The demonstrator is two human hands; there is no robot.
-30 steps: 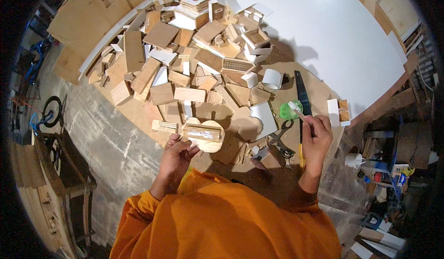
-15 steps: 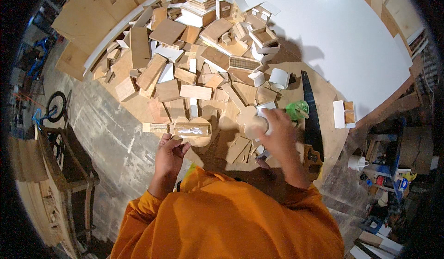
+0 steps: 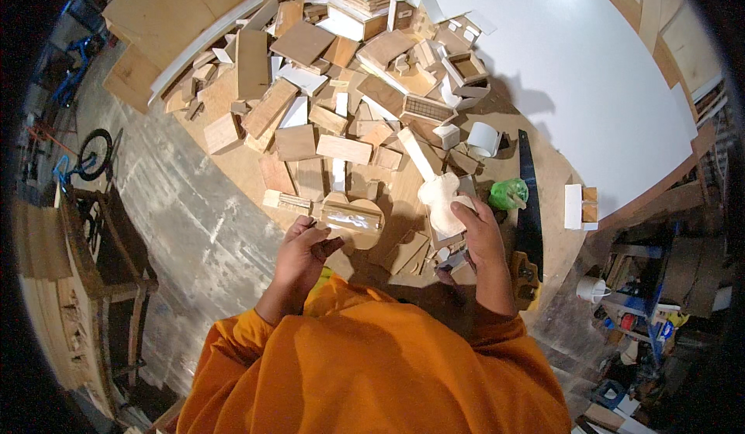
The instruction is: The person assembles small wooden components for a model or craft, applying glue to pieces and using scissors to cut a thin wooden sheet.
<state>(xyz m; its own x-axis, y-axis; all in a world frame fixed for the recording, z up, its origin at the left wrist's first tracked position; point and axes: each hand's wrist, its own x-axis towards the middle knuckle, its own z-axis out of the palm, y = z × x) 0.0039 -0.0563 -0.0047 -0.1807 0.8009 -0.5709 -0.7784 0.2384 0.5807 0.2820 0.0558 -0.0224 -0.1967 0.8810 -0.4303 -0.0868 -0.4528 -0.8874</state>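
Note:
My right hand [image 3: 483, 240] grips a pale, flat wooden guitar shape [image 3: 441, 200] by the right edge of its body, with the long neck pointing away from me. My left hand [image 3: 301, 252] is closed at the near edge of a second guitar-shaped wooden piece [image 3: 353, 219], which has a box-like body with a bright shiny strip and a ridged neck to the left. The left fingers are in shadow, so what they pinch is hard to see. Beneath my right hand sits a grey and dark object [image 3: 452, 262], partly covered.
A large heap of wooden offcuts and boxes [image 3: 345, 151] spreads beyond my hands. To the right lie a handsaw [image 3: 530, 201], a green object [image 3: 509, 194] and a white cylinder [image 3: 484, 139]. A white panel [image 3: 605, 69] stretches behind them, with a small white-and-wood box [image 3: 580, 207] nearby.
The guitar shape in my right hand has turned, and its neck now shows pointing away. The boxy piece near my left hand has shifted right and tilted slightly. The view has shifted a little.

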